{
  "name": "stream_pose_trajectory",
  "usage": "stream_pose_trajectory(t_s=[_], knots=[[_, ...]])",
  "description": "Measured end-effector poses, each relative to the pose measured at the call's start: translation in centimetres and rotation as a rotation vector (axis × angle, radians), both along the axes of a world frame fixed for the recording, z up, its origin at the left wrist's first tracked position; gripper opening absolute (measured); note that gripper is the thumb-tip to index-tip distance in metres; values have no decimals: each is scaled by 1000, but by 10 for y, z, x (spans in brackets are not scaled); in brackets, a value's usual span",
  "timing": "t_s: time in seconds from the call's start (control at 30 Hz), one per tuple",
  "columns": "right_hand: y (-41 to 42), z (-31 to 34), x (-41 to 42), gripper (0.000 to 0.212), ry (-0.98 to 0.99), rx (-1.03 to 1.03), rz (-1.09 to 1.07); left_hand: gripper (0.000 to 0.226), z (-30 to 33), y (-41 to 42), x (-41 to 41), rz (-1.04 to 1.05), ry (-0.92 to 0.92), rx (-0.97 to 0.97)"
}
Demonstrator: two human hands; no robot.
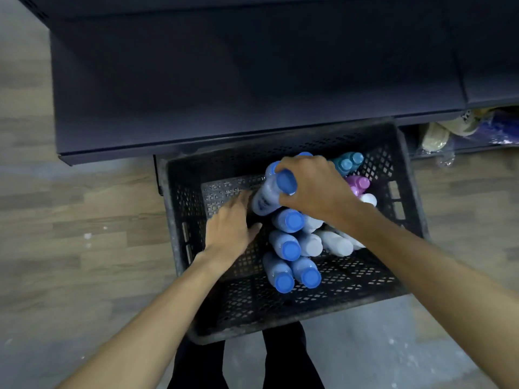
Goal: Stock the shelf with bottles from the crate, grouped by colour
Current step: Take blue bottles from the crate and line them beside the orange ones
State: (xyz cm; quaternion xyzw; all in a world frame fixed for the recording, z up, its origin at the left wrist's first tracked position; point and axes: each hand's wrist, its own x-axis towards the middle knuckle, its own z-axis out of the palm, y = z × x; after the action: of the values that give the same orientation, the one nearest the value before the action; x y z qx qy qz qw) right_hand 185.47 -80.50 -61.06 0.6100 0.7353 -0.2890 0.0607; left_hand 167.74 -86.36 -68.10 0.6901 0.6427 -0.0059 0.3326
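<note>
A black perforated crate stands on the floor below me, against the dark shelf. Inside it stand several blue-capped bottles, with teal-capped bottles, a pink bottle and white ones toward the right. My right hand is closed around the neck of a blue-capped bottle that leans to the left. My left hand reaches into the crate beside that bottle's lower body, its fingertips at the bottle; the contact itself is hidden.
The dark shelf's top fills the upper view and holds nothing I can see. A lower shelf at the right holds bagged goods. Wood-pattern flooring surrounds the crate. My dark trouser legs stand just behind the crate.
</note>
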Motion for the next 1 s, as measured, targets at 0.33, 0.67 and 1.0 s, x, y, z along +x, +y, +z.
stream_pose_trajectory(t_s=[0.33,0.67,1.0], knots=[[18,191,-5,46,166,175,40,51,123,29,-11,126,-341,222],[1,352,-10,73,474,525,-75,46,316,52,-16,137,-520,517],[-15,512,-37,41,853,723,-115,49,501,62,-35,82,-572,932]])
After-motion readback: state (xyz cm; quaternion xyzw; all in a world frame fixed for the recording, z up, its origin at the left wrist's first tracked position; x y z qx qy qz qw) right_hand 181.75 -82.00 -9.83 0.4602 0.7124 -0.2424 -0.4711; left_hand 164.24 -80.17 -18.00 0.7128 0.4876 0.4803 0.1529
